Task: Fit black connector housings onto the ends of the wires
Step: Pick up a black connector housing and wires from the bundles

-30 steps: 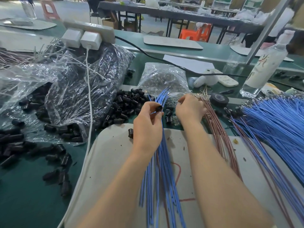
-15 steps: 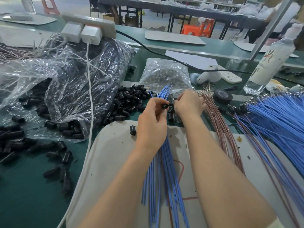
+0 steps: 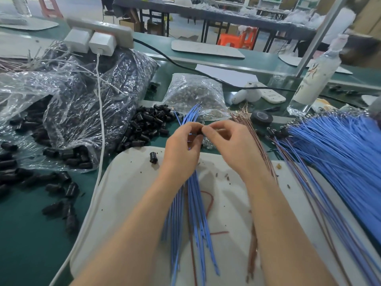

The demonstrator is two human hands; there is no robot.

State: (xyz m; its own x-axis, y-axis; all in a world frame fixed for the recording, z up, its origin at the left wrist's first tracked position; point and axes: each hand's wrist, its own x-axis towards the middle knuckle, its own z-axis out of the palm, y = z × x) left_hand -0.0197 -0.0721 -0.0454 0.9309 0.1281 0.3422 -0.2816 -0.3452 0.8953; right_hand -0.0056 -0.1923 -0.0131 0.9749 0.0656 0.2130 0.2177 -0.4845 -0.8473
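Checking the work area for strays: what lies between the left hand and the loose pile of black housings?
In the head view, one lone black housing on the white mat, left of the left hand; the housing pile lies beyond.

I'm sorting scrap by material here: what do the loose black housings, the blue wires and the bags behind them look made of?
The black housings look like moulded plastic, matt to slightly glossy, with hollow tube shapes. The blue wires seem to be plastic-insulated, smooth and uniformly coloured; small metallic terminals show at their tips, the core is hidden. The bags are thin clear plastic film, crinkled with bright glare.
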